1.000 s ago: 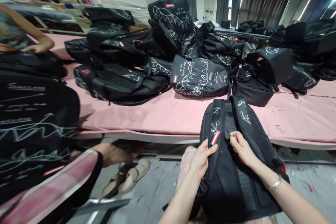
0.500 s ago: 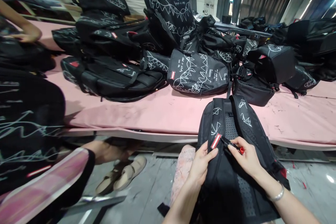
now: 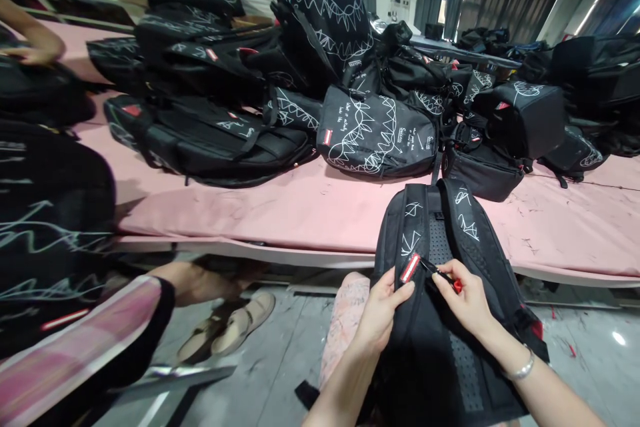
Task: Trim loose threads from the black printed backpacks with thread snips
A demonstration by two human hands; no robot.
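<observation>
A black backpack [image 3: 505, 293] leans upright against the table edge, its straps and mesh back panel facing me. My left hand [image 3: 383, 303] pinches its left shoulder strap [image 3: 413, 227], thumb on top, just below a red and white label [image 3: 410, 268]. White line drawings mark both straps. My right hand [image 3: 463, 297] is closed around small black thread snips [image 3: 434, 269] with a red part showing by the fingers. The dark tip points at the label's right edge; whether it touches cannot be made out.
More black backpacks [image 3: 377, 133] are heaped along the pink-covered table [image 3: 280, 213]. At left, another person's arm [image 3: 35, 33] rests near a dark bag, and a large printed backpack [image 3: 50, 213] stands close by. Someone's sandalled foot [image 3: 245, 323] and a metal bar [image 3: 185, 377] are below.
The view has shifted slightly, so the table and bags sit a little differently in it. Both hands keep nearly the same hold, with the snips' tip still beside the label.
</observation>
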